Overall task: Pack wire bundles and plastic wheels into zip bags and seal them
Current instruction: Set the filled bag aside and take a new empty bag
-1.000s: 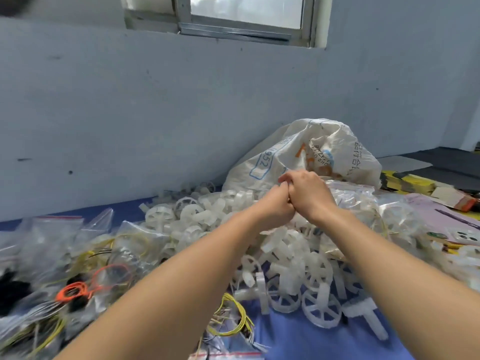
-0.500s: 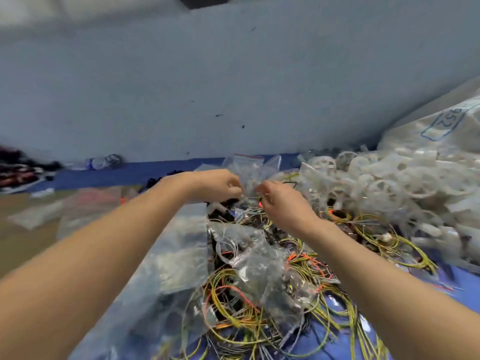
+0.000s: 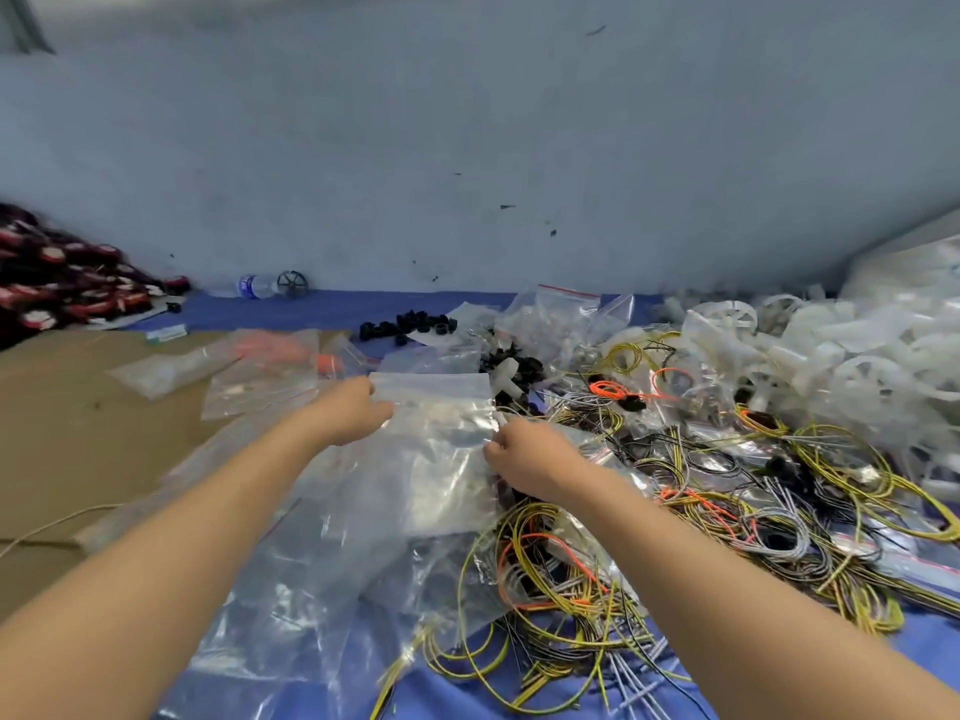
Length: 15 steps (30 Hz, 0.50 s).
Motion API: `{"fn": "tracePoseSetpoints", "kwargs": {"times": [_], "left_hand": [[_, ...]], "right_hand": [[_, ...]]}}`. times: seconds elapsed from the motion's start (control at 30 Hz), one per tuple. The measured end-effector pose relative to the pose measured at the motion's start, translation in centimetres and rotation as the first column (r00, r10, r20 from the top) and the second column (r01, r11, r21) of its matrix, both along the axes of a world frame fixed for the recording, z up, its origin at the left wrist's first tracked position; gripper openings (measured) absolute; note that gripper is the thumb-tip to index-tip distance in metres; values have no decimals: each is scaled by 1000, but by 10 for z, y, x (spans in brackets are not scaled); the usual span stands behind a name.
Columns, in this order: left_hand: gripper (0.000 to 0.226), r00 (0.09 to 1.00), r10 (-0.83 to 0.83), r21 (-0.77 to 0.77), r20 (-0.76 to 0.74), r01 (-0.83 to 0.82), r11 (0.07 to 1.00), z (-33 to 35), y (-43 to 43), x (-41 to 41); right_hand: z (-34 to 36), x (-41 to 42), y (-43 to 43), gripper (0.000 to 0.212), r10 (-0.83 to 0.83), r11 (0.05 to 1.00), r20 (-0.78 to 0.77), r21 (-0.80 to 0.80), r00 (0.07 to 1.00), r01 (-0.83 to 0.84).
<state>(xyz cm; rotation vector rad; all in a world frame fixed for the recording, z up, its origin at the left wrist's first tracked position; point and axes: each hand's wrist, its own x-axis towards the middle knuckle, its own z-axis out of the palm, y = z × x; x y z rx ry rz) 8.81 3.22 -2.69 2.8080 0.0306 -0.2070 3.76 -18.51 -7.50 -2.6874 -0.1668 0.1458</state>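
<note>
In the head view, at the frame's centre, the left hand (image 3: 358,414) and right hand (image 3: 524,457) are each pinching a side edge of a clear zip bag (image 3: 436,433), probably pulling its mouth taut for handling. Wire bundles (image 3: 649,517) are lying lower right and plastic wheels (image 3: 841,356) are heaping at right, within reach.

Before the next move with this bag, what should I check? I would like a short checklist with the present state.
1. The left hand grips the zip bag at its left edge: ok.
2. The right hand grips its right edge: ok.
3. Bag mouth open: cannot tell.
4. Bag empty: cannot tell, blurred.
5. The wire bundles lie beside the right hand: ok.
</note>
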Motion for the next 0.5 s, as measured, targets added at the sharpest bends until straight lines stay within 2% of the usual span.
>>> {"fn": "tracePoseSetpoints", "kwargs": {"times": [0.07,0.17,0.2,0.27,0.3,0.33,0.4,0.5], "left_hand": [[55,997,75,-155,25,-70,985,-7,-1,2],[51,985,159,-299,71,-131,945,-10,-3,4],[42,979,182,-327,93,-143,934,-11,-4,4],[9,979,185,-333,90,-146,932,-12,-4,5],[8,984,166,-321,64,-137,937,-14,-5,4],[9,991,134,-299,14,-123,946,-16,-6,2],[27,997,57,-238,-55,-69,969,-20,-11,-3],[48,1000,0,-162,-8,-1,987,-27,-18,-10]], "right_hand": [[0,-2,0,34,-29,997,-19,68,999,30],[-2,-3,1,34,-94,977,-58,187,994,103],[-2,-3,3,36,-111,968,-60,218,992,122],[-1,-4,7,36,-138,946,-58,289,989,149],[-1,-4,8,34,-147,924,-57,349,988,158],[-2,-5,10,32,-153,897,-61,411,986,165],[-2,-9,13,31,-152,867,-67,470,986,166],[-6,-9,20,29,-95,896,-19,434,995,94]]}}
